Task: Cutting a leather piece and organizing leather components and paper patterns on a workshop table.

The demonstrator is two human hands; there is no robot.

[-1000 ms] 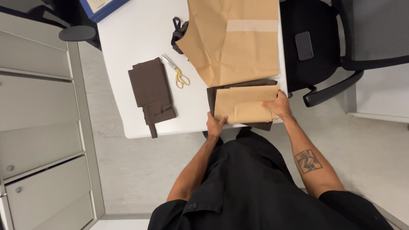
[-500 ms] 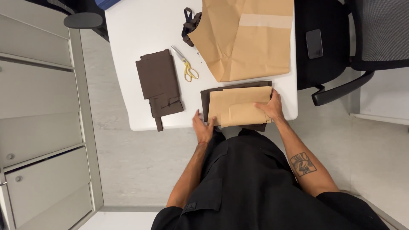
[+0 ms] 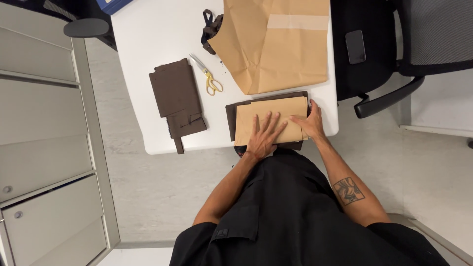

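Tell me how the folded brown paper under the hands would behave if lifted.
The folded brown paper looks thin and creased, so probably light and floppy. Lying on dark fabric, pinned by the left hand and right hand, it might slide if released.

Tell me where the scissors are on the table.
In the head view, the yellow-handled scissors lie on the white table, between the dark brown fabric piece on their left and the large brown paper sheet on their right.

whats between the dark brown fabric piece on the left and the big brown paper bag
In the head view, yellow-handled scissors lie on the white table between the dark brown fabric piece and the brown paper bag.
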